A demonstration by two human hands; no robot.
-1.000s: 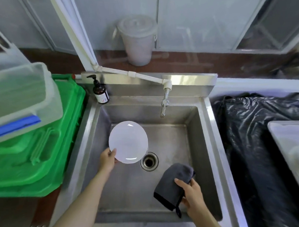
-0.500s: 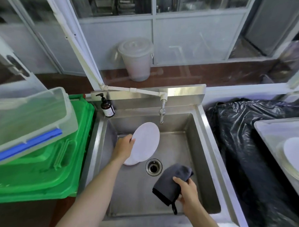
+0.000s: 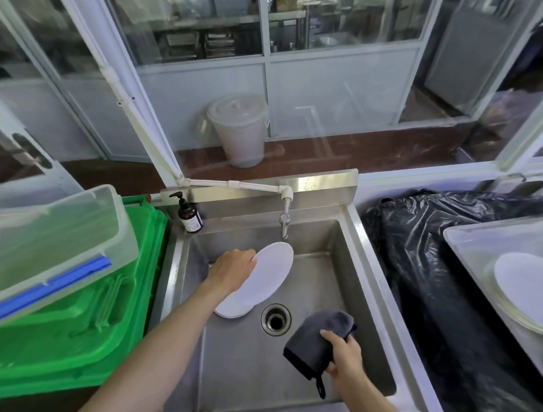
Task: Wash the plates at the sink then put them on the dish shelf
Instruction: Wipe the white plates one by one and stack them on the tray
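standing at steel sink (image 3: pixel 364 264), green bin (image 3: pixel 91 307) far left of fingers. left hand (image 3: pixel 232 268) gripping smooth white plate (image 3: pixel 267 274) tilted under tap (image 3: pixel 284 221), above more plates. best keeping rim angled for rinsing. right hand (image 3: pixel 345 355) clutching soft grey cloth (image 3: pixel 316 341).

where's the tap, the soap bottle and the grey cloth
tap (image 3: pixel 284 224), head view, on its metal spout
soap bottle (image 3: pixel 190 217), head view, on its brown body
grey cloth (image 3: pixel 319 337), head view, on its folded middle
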